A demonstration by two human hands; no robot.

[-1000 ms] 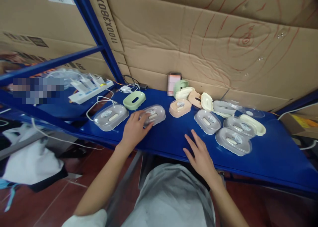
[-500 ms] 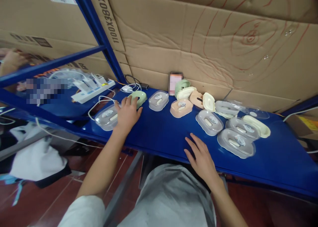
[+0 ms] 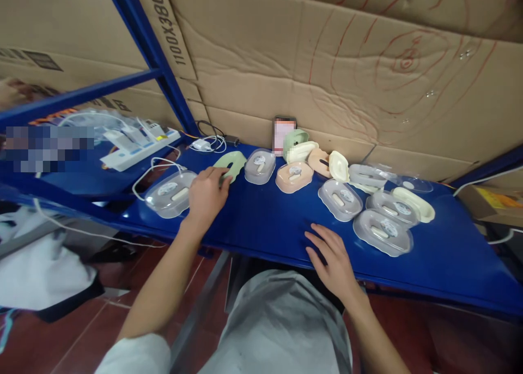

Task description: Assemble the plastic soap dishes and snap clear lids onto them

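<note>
My left hand [image 3: 208, 194] pinches the near edge of a green soap dish part [image 3: 238, 159], an oval plastic piece with a slot, tilted up off the blue table. Its fingertips are partly hidden behind the hand. Beside that hand lies a clear-lidded grey soap dish [image 3: 165, 195]; another grey dish [image 3: 260, 167] sits just right of the green part. My right hand [image 3: 332, 257] hovers over or rests on the front of the table, fingers apart, with nothing in it. Closest to it are a grey dish [image 3: 340, 200] and a pair of overlapping ones [image 3: 383, 232].
Behind the peach dish [image 3: 294, 178], loose green, cream and peach parts lie near an upright phone [image 3: 283, 137]. A charger with coiled cable [image 3: 202, 145] and a white power strip [image 3: 139, 151] are at left. Blue frame posts [image 3: 163, 85] and cardboard [image 3: 253, 63] bound the table [image 3: 253, 221].
My left hand has closed on the green part's near edge and tilted it up from lying flat. My right hand stays almost where it was. The whole view has shifted slightly.
</note>
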